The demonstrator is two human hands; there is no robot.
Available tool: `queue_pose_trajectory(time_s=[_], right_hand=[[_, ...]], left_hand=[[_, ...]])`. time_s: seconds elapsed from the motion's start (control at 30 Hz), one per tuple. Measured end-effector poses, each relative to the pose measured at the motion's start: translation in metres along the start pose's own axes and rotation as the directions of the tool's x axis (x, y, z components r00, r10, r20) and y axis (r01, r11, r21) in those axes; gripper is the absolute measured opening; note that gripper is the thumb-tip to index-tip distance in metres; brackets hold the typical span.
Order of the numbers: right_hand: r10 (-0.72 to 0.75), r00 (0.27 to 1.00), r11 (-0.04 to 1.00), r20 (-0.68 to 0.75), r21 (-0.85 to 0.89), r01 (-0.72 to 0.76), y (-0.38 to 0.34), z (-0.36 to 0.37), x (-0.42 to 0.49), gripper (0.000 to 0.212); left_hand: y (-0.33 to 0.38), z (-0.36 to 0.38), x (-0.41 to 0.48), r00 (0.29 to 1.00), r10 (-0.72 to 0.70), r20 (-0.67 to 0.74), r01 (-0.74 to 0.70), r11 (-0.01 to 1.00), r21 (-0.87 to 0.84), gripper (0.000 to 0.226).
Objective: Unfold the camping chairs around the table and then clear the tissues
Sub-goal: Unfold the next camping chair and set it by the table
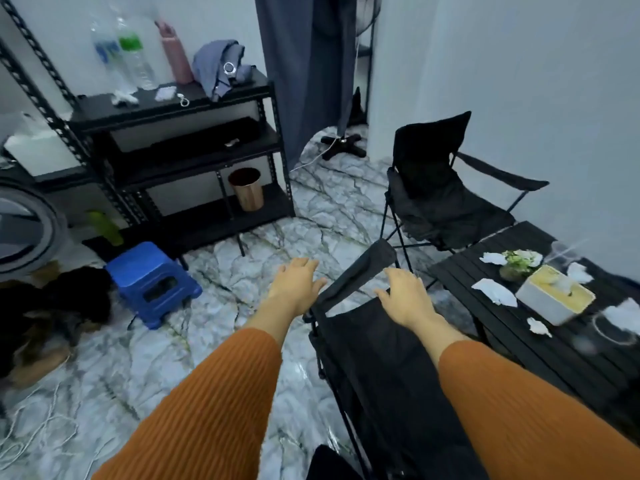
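Black fabric of the near chair [381, 375] stretches under my arms at the table's [460, 275] left edge, and it looks open, or close to it. My left hand [298, 285] is spread just beside the armrest [360, 268]. My right hand [405, 299] lies loose and flat over the seat, and neither grips anything. The far chair [440, 188] stands unfolded by the table's far corner. The tissues [495, 292] lie crumpled around the tissue box [554, 296]. All of that clearing is left.
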State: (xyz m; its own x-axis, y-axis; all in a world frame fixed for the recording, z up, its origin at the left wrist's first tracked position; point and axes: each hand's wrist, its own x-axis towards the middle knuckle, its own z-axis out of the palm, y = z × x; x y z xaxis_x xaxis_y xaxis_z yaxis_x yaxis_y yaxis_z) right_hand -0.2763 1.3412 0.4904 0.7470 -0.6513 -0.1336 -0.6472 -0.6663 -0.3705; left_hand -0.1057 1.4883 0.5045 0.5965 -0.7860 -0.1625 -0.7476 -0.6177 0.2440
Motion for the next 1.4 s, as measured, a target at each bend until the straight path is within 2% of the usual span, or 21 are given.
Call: queue_pose_trajectory(time_s=[0.27,0.47,0.63,0.77,0.83,0.93,1.0,1.07,1.13,1.2,1.27,1.4], right_hand=[[0.243,0.968,0.967,-0.066,0.090,-0.237,0.013,0.009,0.018,0.054],[0.460,0.882,0.884,-0.101,0.147,-0.445,0.014,0.023,-0.004,0.055],[0.664,0.736,0.743,-0.137,0.230,-0.628,-0.015,0.050,-0.047,0.054],[0.781,0.611,0.620,-0.126,0.261,-0.740,-0.049,0.075,-0.088,0.059],[0.832,0.553,0.546,-0.053,0.259,-0.797,-0.064,0.087,-0.111,0.068],[0.870,0.466,0.421,0.158,0.250,-0.872,-0.076,0.102,-0.156,0.086],[0.866,0.444,0.411,0.230,0.177,-0.894,-0.076,0.114,-0.181,0.076],[0.881,0.455,0.451,0.127,0.064,-0.890,-0.071,0.130,-0.191,0.057],[0.898,0.439,0.439,-0.025,-0.031,-0.898,-0.065,0.144,-0.189,0.053],[0.911,0.398,0.387,-0.111,-0.111,-0.915,-0.057,0.151,-0.187,0.043],[0.921,0.366,0.350,-0.133,-0.128,-0.928,-0.047,0.152,-0.191,0.031],[0.921,0.357,0.345,-0.154,-0.098,-0.933,-0.026,0.151,-0.201,0.033]], left_hand=[[0.004,0.010,0.079,0.961,0.252,0.112,-0.254,0.967,0.001,0.052],[-0.001,0.024,0.118,0.885,0.401,0.234,-0.423,0.905,0.047,0.056],[-0.021,0.024,0.135,0.782,0.541,0.309,-0.583,0.810,0.058,0.058],[-0.048,0.018,0.138,0.646,0.624,0.439,-0.694,0.720,-0.004,0.063],[-0.065,0.015,0.140,0.571,0.633,0.523,-0.746,0.665,0.009,0.068],[-0.093,0.018,0.146,0.499,0.634,0.591,-0.799,0.601,0.030,0.064],[-0.105,0.026,0.149,0.496,0.644,0.582,-0.806,0.591,0.033,0.058],[-0.106,0.037,0.148,0.535,0.684,0.495,-0.783,0.622,-0.015,0.043],[-0.102,0.049,0.146,0.558,0.721,0.410,-0.781,0.624,-0.034,0.036],[-0.099,0.058,0.147,0.567,0.742,0.358,-0.790,0.613,-0.018,0.041],[-0.098,0.064,0.152,0.566,0.760,0.320,-0.802,0.598,-0.002,0.050],[-0.081,0.074,0.158,0.558,0.787,0.263,-0.820,0.572,0.026,0.054]])
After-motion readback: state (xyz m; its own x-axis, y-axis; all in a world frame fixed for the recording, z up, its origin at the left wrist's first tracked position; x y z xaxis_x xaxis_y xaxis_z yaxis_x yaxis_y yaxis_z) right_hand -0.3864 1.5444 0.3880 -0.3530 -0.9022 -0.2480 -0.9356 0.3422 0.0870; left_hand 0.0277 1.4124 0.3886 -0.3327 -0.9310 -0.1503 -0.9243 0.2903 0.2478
